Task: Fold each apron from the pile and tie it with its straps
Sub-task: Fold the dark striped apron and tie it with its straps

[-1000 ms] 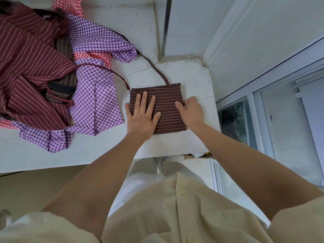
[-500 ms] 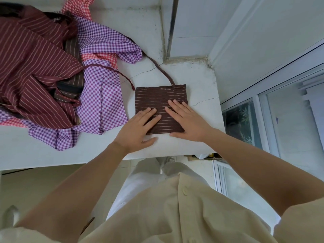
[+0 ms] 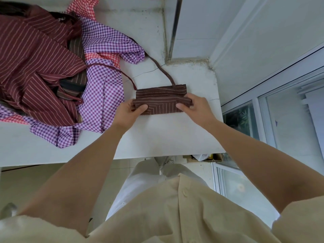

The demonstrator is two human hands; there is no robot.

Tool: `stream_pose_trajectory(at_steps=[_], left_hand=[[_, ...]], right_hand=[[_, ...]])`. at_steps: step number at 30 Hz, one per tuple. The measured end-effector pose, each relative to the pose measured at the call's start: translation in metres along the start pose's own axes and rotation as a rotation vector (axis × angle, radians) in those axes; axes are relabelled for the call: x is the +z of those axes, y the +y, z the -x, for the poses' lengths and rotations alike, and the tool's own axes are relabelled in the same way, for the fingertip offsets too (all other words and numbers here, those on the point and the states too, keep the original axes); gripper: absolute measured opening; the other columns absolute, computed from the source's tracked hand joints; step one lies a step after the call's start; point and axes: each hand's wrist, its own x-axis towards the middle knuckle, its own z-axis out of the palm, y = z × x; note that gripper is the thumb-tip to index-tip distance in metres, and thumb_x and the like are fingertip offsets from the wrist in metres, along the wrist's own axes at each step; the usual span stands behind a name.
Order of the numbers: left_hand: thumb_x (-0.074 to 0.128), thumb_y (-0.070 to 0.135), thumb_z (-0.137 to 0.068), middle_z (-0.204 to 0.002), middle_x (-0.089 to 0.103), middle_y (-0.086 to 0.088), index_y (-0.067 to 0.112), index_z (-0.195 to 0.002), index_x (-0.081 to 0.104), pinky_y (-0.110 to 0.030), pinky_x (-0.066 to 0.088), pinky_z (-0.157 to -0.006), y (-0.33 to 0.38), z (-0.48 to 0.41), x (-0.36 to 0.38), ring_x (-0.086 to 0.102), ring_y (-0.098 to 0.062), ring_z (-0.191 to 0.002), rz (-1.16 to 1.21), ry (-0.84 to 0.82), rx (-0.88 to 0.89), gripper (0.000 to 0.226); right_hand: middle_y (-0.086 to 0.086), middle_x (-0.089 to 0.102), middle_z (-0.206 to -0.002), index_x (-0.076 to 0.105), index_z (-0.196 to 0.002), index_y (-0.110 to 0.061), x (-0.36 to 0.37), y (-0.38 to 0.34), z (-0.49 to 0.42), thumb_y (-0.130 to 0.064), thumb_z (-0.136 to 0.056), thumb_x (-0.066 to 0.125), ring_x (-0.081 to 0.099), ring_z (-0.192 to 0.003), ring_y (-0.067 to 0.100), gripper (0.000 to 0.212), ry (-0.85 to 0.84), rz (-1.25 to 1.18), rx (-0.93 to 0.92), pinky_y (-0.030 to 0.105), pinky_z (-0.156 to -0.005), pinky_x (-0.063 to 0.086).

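Observation:
A dark brown striped apron [image 3: 160,100], folded small, lies on the white table [image 3: 168,135]. Its near edge is lifted and turned over toward the far edge. My left hand [image 3: 130,112] pinches the near left corner, thumb on top. At the near right corner my right hand [image 3: 194,106] pinches the fabric the same way. One strap [image 3: 162,70] runs from the far edge back to the pile; another strap [image 3: 122,73] curves over the purple cloth. The pile [image 3: 52,71] of maroon striped, purple checked and red checked aprons covers the table's left part.
A wall [image 3: 143,23] stands behind the table, with a corner post [image 3: 175,27] at the back right. Window frames [image 3: 263,109] run along the right. The table's front edge [image 3: 122,157] is close to my body, with floor and a box [image 3: 203,157] below.
Both hands lay flat on the folded apron. They have since slid to its near corners, pinched them, and lifted the near edge up and over toward the far side.

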Motion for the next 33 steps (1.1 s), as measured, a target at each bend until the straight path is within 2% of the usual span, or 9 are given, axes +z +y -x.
stream_pose_trajectory(at_steps=[6, 12, 15, 19, 21, 23, 26, 30, 33], left_hand=[[0.058, 0.037, -0.097, -0.108, 0.069, 0.001, 0.010, -0.123, 0.063, -0.027, 0.052, -0.086, 0.006, -0.019, 0.015, 0.064, -0.014, -0.098, -0.223, 0.187, -0.087, 0.038], [0.055, 0.041, -0.097, -0.089, 0.060, -0.005, 0.005, -0.104, 0.062, -0.028, 0.037, -0.071, 0.019, -0.034, 0.026, 0.054, -0.017, -0.083, -0.540, 0.324, -0.118, 0.037], [0.059, 0.038, -0.096, -0.089, 0.054, -0.004, 0.004, -0.107, 0.057, -0.028, 0.037, -0.070, 0.027, -0.035, 0.032, 0.052, -0.018, -0.083, -0.589, 0.374, -0.140, 0.036], [0.070, 0.022, -0.087, -0.122, 0.051, -0.015, 0.004, -0.125, 0.045, -0.033, 0.043, -0.087, 0.027, -0.038, 0.036, 0.052, -0.029, -0.112, -0.693, 0.459, -0.013, 0.049], [0.065, 0.014, -0.086, -0.142, 0.042, -0.015, 0.009, -0.137, 0.043, -0.040, 0.037, -0.105, 0.029, -0.045, 0.037, 0.041, -0.030, -0.131, -0.874, 0.384, 0.218, 0.056], [0.054, 0.027, -0.095, -0.149, 0.040, -0.010, 0.013, -0.142, 0.041, -0.045, 0.025, -0.114, 0.033, -0.052, 0.041, 0.031, -0.028, -0.140, -0.976, 0.160, 0.346, 0.051], [0.044, 0.056, -0.095, -0.144, 0.040, -0.012, 0.011, -0.145, 0.033, -0.044, 0.021, -0.113, 0.033, -0.056, 0.048, 0.034, -0.030, -0.134, -1.101, 0.009, 0.215, 0.068], [0.052, 0.063, -0.089, -0.137, 0.045, -0.013, 0.015, -0.143, 0.035, -0.043, 0.025, -0.109, 0.036, -0.056, 0.049, 0.037, -0.032, -0.129, -1.120, -0.052, 0.127, 0.074], [0.057, 0.060, -0.087, -0.132, 0.044, -0.012, 0.013, -0.134, 0.047, -0.039, 0.028, -0.106, 0.037, -0.055, 0.047, 0.034, -0.031, -0.126, -1.080, -0.104, 0.149, 0.067]], right_hand=[[0.009, 0.071, -0.093, 0.062, -0.109, -0.006, 0.018, -0.012, -0.033, -0.037, -0.098, 0.055, 0.066, -0.084, 0.024, 0.034, 0.121, 0.129, 0.101, 0.040, -0.079, 0.052], [0.014, 0.059, -0.098, 0.062, -0.095, -0.001, 0.039, -0.006, -0.040, -0.025, -0.092, 0.061, 0.056, -0.096, 0.029, 0.024, 0.251, 0.164, 0.183, 0.036, -0.086, 0.045], [0.015, 0.051, -0.112, 0.056, -0.107, -0.001, 0.036, -0.007, -0.045, -0.022, -0.086, 0.069, 0.050, -0.101, 0.024, 0.032, 0.281, 0.148, 0.223, 0.027, -0.089, 0.040], [0.014, 0.048, -0.125, 0.046, -0.125, -0.003, 0.031, -0.012, -0.052, -0.023, -0.085, 0.073, 0.051, -0.110, 0.024, 0.053, 0.248, 0.113, 0.301, 0.029, -0.096, 0.042], [0.014, 0.052, -0.123, 0.048, -0.125, -0.002, 0.032, -0.010, -0.054, -0.027, -0.087, 0.071, 0.051, -0.114, 0.026, 0.051, 0.219, 0.143, 0.321, 0.033, -0.099, 0.041], [0.013, 0.056, -0.119, 0.052, -0.121, -0.002, 0.033, -0.008, -0.056, -0.028, -0.087, 0.070, 0.052, -0.113, 0.028, 0.047, 0.199, 0.154, 0.326, 0.037, -0.099, 0.042], [0.013, 0.059, -0.116, 0.055, -0.118, -0.002, 0.033, -0.005, -0.056, -0.028, -0.087, 0.069, 0.055, -0.111, 0.029, 0.043, 0.174, 0.128, 0.331, 0.041, -0.097, 0.044], [0.016, 0.053, -0.120, 0.053, -0.121, -0.001, 0.036, -0.001, -0.046, -0.027, -0.090, 0.064, 0.045, -0.115, 0.032, 0.041, 0.141, 0.226, 0.286, 0.038, -0.101, 0.034], [0.014, 0.050, -0.116, 0.048, -0.120, -0.002, 0.034, -0.004, -0.031, -0.015, -0.093, 0.061, 0.048, -0.105, 0.025, 0.032, 0.145, 0.020, 0.210, 0.034, -0.094, 0.041]])
